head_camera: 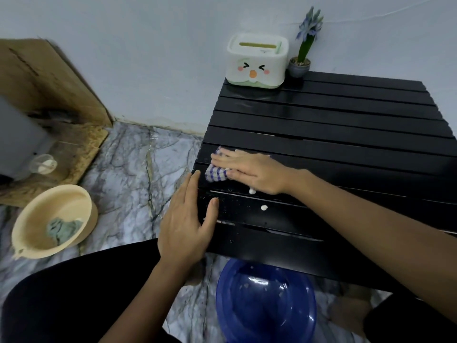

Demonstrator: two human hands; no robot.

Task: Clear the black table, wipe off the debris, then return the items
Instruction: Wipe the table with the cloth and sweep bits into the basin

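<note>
While the person sits low on the marble floor, a blue bowl [265,303] rests between the knees, just below the near edge of the black table [346,134], with a few white crumbs inside it. Above it, the left hand [185,219] lies flat and open against the table's left edge, fingers straight, thumb resting on a slat and gripping nothing. Two white bits of debris [264,207] sit on the slats between the two hands, one of them just under the heel of the right hand [249,169]. That right hand is spread flat, palm down, pressing a blue-and-white checked cloth [215,174] against the tabletop near the left edge; the cloth pokes out beyond the fingertips, just beside the tips of the left hand's fingers. Fine white specks dot the slats around there. Off to the left on the floor stands a cream basin [53,220] with a greyish rag in it. At the far end of the table a white tissue box [257,63] with a cartoon face stands beside a small potted plant [303,53] by the wall.
</note>
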